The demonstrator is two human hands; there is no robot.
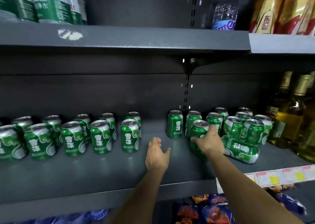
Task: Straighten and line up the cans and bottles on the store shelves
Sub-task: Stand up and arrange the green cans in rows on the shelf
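Both hands reach onto the dark grey metal shelf [102, 169]. The right hand [208, 142] wraps its fingers round an upright green aluminium beer can [198, 131] standing at the front of the right-hand group, while the left hand [157, 153] hovers over bare shelf with fingers loosely spread, holding nothing. Just right of the held can, a toppled green can [242, 150] lies on its side in front of a crowded cluster of upright cans [238, 121]. A lone upright can [175, 124] stands behind the gap between the hands. To the left, a double row of glossy green cans [71, 135] stands in looser pairs. Pale yellow glass bottles with gold caps [289, 114] crowd the far right. Paper price tags [272, 177] line the shelf edge there.
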